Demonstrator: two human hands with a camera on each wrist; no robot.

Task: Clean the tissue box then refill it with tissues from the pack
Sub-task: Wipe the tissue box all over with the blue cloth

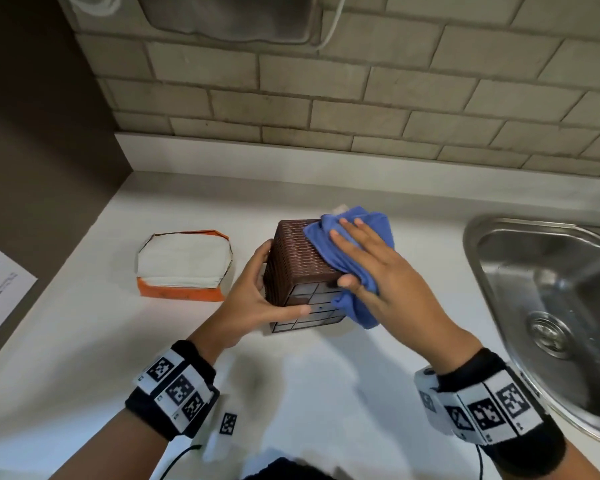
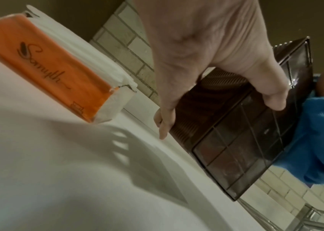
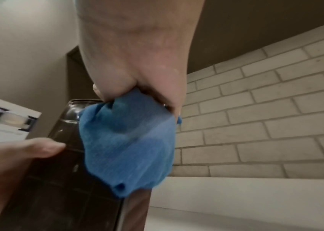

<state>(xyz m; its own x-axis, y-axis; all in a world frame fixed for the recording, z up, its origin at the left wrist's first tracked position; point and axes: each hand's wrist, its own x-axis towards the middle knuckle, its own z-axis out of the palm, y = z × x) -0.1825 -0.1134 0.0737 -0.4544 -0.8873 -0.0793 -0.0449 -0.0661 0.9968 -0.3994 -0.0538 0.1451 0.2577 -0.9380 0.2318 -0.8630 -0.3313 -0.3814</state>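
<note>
The left hand (image 1: 253,303) grips the dark brown, woven-textured plastic tissue box (image 1: 298,258), thumb on its gridded base, fingers curled round the far side. The right hand (image 1: 371,268) presses a crumpled blue microfibre cloth (image 1: 357,237) against the box's side, thumb pinching the cloth. The box is tipped over at frame centre on the white countertop (image 1: 84,358). The opened orange tissue pack (image 1: 184,265) lies just left; a steel sink (image 1: 548,306) sits at right.
</note>
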